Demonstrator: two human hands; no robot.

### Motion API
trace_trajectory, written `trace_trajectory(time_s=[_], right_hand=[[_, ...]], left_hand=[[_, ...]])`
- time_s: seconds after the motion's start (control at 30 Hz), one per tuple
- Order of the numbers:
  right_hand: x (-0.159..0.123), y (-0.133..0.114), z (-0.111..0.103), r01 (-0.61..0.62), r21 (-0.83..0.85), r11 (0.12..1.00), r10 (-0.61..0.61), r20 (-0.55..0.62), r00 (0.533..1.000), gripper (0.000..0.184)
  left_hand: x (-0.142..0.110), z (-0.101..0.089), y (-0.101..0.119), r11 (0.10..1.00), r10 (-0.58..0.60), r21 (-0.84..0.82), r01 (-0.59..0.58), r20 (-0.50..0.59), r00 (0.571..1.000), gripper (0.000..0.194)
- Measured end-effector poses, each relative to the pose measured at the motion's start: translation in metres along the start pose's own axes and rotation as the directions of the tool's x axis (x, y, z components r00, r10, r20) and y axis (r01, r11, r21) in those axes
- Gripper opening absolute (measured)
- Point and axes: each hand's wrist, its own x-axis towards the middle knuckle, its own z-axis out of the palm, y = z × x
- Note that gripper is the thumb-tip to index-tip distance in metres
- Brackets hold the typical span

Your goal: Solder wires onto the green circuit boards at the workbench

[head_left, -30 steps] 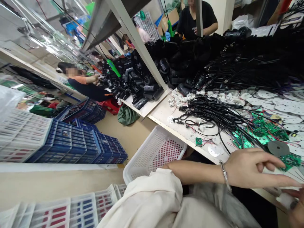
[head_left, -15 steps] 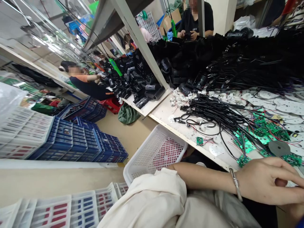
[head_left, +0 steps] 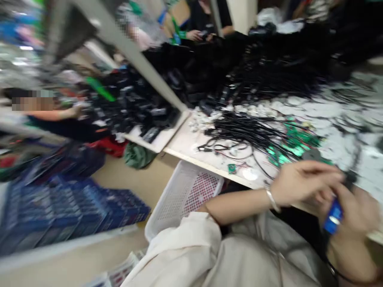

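My left hand (head_left: pixel 302 183), with a silver bangle at its wrist, reaches over the table's near edge. Its fingers are bent together close to my right hand, and whatever they pinch is hidden. My right hand (head_left: pixel 356 215) is wrapped round a blue-handled corded tool (head_left: pixel 333 217); a black cord hangs below it. Motion blurs both hands. A dark grey disc (head_left: pixel 312 155) lies just beyond my left hand. Beside it are green circuit boards (head_left: pixel 299 133) with thin wires.
Black power cords (head_left: pixel 251 129) lie bundled on the white table (head_left: pixel 185 137), with white discs (head_left: pixel 338 119) at the right. Black housings (head_left: pixel 143 107) are heaped behind. A white basket (head_left: pixel 170 203) stands below the edge, blue crates (head_left: pixel 74 211) at left. Co-workers sit across and at far left.
The view has swung, so the table scene sits further left. My right hand and the blue-handled corded tool, mostly out of frame before, now show. The picture is more blurred.
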Motion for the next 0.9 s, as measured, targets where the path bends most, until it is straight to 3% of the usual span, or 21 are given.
trace_trajectory(time_s=[0.03, 0.1, 0.13, 0.2, 0.23, 0.3, 0.4, 0.6, 0.9], right_hand=[[-0.002, -0.003, 0.003, 0.090, -0.039, 0.995, -0.089, 0.011, 0.996, 0.018], [-0.001, -0.007, 0.008, 0.078, -0.025, 0.997, -0.078, 0.002, 0.997, 0.017], [0.000, -0.007, 0.010, 0.049, 0.000, 0.999, -0.049, -0.035, 0.998, 0.018], [0.003, -0.006, 0.013, -0.048, 0.075, 0.996, 0.051, -0.036, 0.998, 0.020], [0.004, -0.004, 0.013, -0.081, 0.099, 0.992, 0.086, -0.045, 0.995, 0.021], [0.004, -0.002, 0.013, -0.096, 0.117, 0.988, 0.102, -0.050, 0.993, 0.023], [0.000, 0.002, 0.012, -0.071, 0.117, 0.991, 0.075, -0.031, 0.997, 0.024], [-0.003, 0.008, 0.018, -0.072, 0.144, 0.987, 0.073, 0.005, 0.997, 0.018], [0.001, 0.012, 0.015, -0.039, 0.264, 0.964, 0.027, 0.049, 0.998, 0.008]], left_hand=[[-0.004, -0.004, 0.005, 0.997, 0.074, 0.039, -0.072, -0.050, 0.996, 0.040], [-0.005, -0.017, 0.011, 0.953, 0.225, 0.226, -0.202, -0.084, 0.971, 0.037], [-0.001, -0.025, 0.010, 0.894, 0.343, 0.336, -0.297, -0.086, 0.935, 0.032], [0.011, -0.039, 0.001, 0.731, 0.510, 0.516, -0.447, 0.023, 0.860, 0.019], [0.016, -0.043, -0.005, 0.667, 0.537, 0.568, -0.483, 0.083, 0.839, 0.013], [0.023, -0.045, -0.019, 0.579, 0.549, 0.627, -0.521, 0.173, 0.818, 0.007], [0.024, -0.042, -0.031, 0.522, 0.542, 0.668, -0.531, 0.221, 0.811, 0.007], [0.024, -0.039, -0.030, 0.389, 0.562, 0.718, -0.577, 0.311, 0.766, 0.007], [0.028, -0.048, -0.031, 0.454, 0.523, 0.620, -0.640, 0.396, 0.755, 0.006]])
